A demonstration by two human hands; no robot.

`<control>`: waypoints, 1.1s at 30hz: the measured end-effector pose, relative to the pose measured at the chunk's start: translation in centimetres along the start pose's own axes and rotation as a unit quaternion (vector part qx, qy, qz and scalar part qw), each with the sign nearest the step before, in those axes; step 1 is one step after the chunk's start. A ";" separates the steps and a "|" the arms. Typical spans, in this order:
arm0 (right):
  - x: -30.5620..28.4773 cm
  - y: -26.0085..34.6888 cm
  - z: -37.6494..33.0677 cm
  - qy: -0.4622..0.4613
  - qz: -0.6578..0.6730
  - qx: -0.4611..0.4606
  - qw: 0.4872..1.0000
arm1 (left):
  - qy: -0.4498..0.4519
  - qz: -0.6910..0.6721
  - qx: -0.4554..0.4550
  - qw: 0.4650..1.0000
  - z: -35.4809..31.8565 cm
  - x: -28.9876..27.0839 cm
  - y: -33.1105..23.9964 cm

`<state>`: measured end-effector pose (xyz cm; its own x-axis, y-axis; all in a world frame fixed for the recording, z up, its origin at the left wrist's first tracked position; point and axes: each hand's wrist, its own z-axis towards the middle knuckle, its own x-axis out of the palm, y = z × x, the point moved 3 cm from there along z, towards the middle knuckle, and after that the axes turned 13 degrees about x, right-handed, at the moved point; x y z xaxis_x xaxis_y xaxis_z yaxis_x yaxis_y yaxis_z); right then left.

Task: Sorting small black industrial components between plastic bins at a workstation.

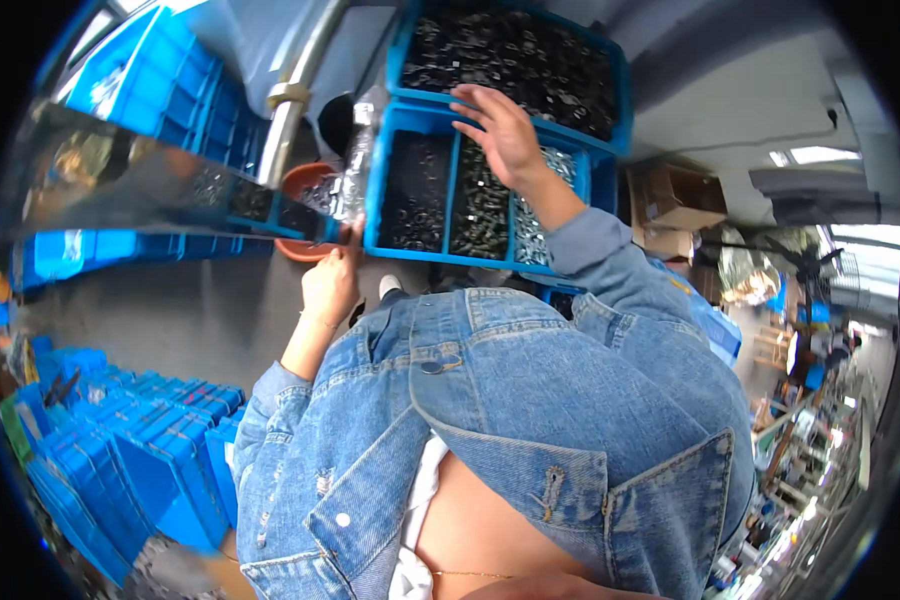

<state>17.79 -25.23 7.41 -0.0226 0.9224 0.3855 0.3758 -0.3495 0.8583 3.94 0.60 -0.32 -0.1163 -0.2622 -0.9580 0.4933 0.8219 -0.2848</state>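
Observation:
My right hand hovers over the blue divided bin, fingers spread and holding nothing. Below it lie compartments of small dark parts, greenish parts and silvery parts. My left hand is beside the bin's left side, its fingers closed near the lower end of a clear, shiny plastic piece. Whether they grip that piece or something else, I cannot make out. An orange bowl with small parts in it sits just left of that hand.
Another blue bin full of black parts adjoins the far side. A metal pole and a shiny slanted panel stand at left. Blue crates are stacked lower left. Cardboard boxes sit at right.

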 end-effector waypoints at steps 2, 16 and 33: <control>-4.4 1.0 -2.9 -0.074 0.002 -0.008 0.997 | -0.007 -0.016 0.006 1.000 0.2 0.2 -0.1; -11.8 -6.0 -11.6 -0.157 -0.688 -0.140 0.695 | -0.133 0.053 0.267 0.953 11.5 0.1 -5.8; -12.2 -4.0 -4.9 -0.151 -0.667 -0.126 0.719 | -0.015 0.046 0.205 0.978 12.7 2.0 -5.1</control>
<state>12.07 -35.90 0.91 0.0101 0.4451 -0.8954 0.0256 0.8951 0.4452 12.11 -10.55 -0.30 -0.0324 -0.2169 -0.9757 0.8053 0.5725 -0.1540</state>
